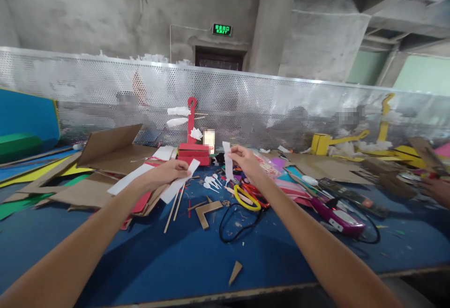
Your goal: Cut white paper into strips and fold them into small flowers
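Observation:
My left hand (168, 173) pinches a white paper strip (176, 189) that slants down to the left over the blue table. Between the thumb and fingers of my right hand (243, 159) is a second white strip (228, 166), hanging upright. The two hands are apart. Behind them stands a red box (194, 154) with a red hooked upright (191, 120) bearing white tufts. Two thin wooden sticks (178, 202) and small white pieces (212, 183) lie below and between the hands.
Yellow-and-red-handled scissors (247, 199) lie near my right forearm. Farther right are a purple tool (338, 219) with a black cord and another person's hand (436, 188). Cardboard (112, 151) covers the left side. A perforated metal screen (246, 106) stands behind the table (158, 266).

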`<state>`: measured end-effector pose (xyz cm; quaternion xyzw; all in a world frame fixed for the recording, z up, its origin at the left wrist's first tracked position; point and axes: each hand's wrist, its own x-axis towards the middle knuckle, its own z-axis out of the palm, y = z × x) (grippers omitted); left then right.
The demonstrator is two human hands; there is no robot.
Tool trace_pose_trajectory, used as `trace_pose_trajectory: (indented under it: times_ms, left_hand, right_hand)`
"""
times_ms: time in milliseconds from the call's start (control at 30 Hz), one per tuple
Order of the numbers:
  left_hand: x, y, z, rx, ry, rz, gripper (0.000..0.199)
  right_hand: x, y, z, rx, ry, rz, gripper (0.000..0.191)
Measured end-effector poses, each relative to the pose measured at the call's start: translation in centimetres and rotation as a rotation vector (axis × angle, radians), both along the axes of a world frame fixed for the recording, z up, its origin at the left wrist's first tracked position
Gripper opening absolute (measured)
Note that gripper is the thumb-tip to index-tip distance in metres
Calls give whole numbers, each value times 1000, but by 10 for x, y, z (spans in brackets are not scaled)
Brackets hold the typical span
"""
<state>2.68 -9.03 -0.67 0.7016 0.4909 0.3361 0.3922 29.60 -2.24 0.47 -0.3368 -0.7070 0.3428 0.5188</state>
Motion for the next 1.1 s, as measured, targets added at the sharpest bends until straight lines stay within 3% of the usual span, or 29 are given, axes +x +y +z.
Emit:
trace_pose_trajectory:
  times_ms: [133, 267, 333, 500, 633, 800, 967, 1100]
  left_hand:
    - [-4, 13, -20, -52, 207, 25, 32]
    - [-7, 23, -26, 191, 345, 120, 37]
    - [-4, 20, -21, 292, 290, 89, 43]
    - [16, 3, -8, 253, -7, -178, 62]
    - [24, 7, -11, 319, -5, -132, 47]
    - [15, 18, -15, 349, 17, -59, 27]
    - [13, 15, -13, 382, 105, -20, 28]
    - [22, 9, -14, 397, 163, -103, 32]
  right_hand:
    - [-2, -3, -3, -61, 0, 129, 22]
    - [-10, -15, -5, -80, -137, 235, 22]
    - [-16, -21, -6, -67, -219, 275, 21]
    - [-30, -31, -14, -10, -329, 346, 25]
    - [-34, -33, -21, -23, -344, 359, 29]
    - [-31, -23, -27, -21, -326, 311, 29]
    - [-30, -19, -30, -9, -320, 289, 26]
    - [-32, -25, -28, 10, -389, 325, 28]
